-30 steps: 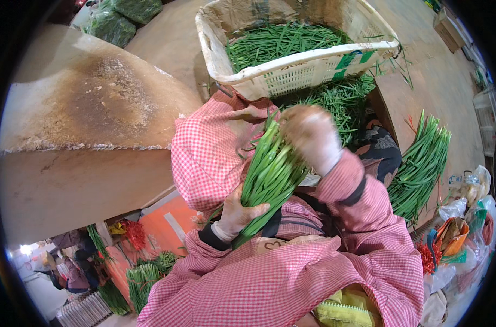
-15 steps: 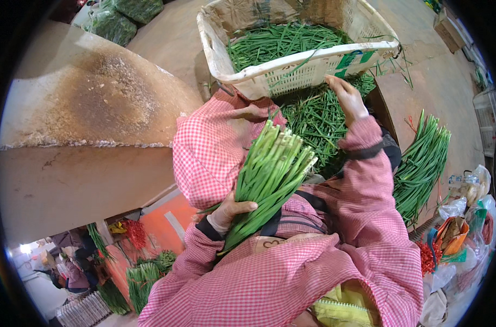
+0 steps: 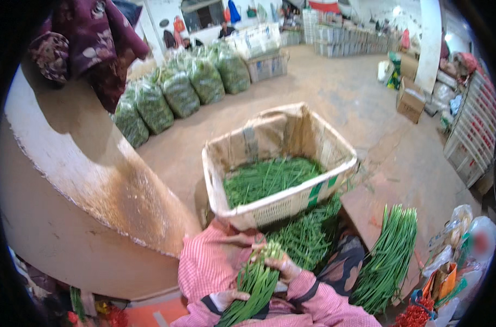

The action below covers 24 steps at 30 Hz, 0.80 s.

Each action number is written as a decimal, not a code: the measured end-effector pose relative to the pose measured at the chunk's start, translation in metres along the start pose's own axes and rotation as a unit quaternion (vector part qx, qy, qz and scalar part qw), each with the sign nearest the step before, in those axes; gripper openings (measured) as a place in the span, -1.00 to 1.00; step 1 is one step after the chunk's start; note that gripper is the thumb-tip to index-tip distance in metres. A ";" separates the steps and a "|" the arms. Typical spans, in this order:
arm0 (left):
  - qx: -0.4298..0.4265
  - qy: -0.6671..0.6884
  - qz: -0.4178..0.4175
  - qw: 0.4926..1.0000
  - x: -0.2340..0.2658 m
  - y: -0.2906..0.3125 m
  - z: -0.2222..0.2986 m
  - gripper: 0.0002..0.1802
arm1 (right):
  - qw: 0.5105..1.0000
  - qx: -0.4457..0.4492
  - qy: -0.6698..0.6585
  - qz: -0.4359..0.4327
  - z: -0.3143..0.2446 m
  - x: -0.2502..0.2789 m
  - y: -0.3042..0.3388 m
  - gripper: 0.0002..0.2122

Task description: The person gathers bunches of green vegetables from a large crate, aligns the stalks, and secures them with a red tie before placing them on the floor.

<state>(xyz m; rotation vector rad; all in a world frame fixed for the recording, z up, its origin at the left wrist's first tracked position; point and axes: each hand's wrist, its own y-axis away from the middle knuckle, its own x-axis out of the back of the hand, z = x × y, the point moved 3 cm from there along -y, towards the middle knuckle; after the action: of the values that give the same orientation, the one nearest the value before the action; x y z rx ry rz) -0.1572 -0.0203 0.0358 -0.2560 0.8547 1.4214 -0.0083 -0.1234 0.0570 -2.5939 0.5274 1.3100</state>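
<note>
A bunch of green chives (image 3: 258,283) lies slanted across my lap, its pale cut ends pointing up and away from me. My left hand (image 3: 229,298) is closed round the leafy lower part. Near the pale ends, my right hand (image 3: 284,267) grips the same bunch from its right side. Just beyond my hands, loose green leaves (image 3: 305,238) lie heaped below a white plastic crate (image 3: 280,204). More long green leaves (image 3: 272,177) rest inside the crate. To my right, a larger pile of chives (image 3: 388,256) lies on a brown board.
A stained, pale slab-like surface (image 3: 144,201) rises at my left. Plump clear bags of greens (image 3: 180,95) line the floor behind it. Plastic bags (image 3: 457,250) and red ties (image 3: 417,315) sit at my right. A cardboard box (image 3: 410,101) and stacked crates (image 3: 340,41) stand farther off.
My view has tilted up, bringing more of the room in. My right hand, earlier raised near the crate's front with nothing in it, has come down onto the bunch's pale ends. The left hand keeps its hold.
</note>
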 end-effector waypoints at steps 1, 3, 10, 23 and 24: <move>0.068 -0.010 -0.006 0.998 0.001 0.001 0.005 -0.08 | 0.999 0.003 0.016 0.042 0.003 0.005 0.004 -0.48; 0.010 -0.026 -0.065 0.998 -0.003 -0.013 0.030 -0.04 | 0.997 0.007 -0.022 0.077 0.006 0.009 0.010 -0.51; 0.075 -0.126 -0.027 0.989 -0.007 -0.057 0.030 -0.38 | 0.872 0.256 0.381 0.171 -0.011 0.012 0.003 -0.44; 0.106 0.159 -0.078 0.978 0.010 -0.068 0.006 -0.33 | 0.906 0.112 0.301 0.275 -0.075 0.050 0.003 -0.55; 0.101 0.160 -0.076 0.979 0.011 -0.070 0.006 -0.33 | 0.882 0.106 0.345 0.302 -0.081 0.056 0.015 -0.61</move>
<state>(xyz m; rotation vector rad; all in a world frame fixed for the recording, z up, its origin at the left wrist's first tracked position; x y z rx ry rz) -0.0913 -0.0207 0.0103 -0.3933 1.2082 1.1577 0.0765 -0.1759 0.0602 -2.7366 1.5906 0.3111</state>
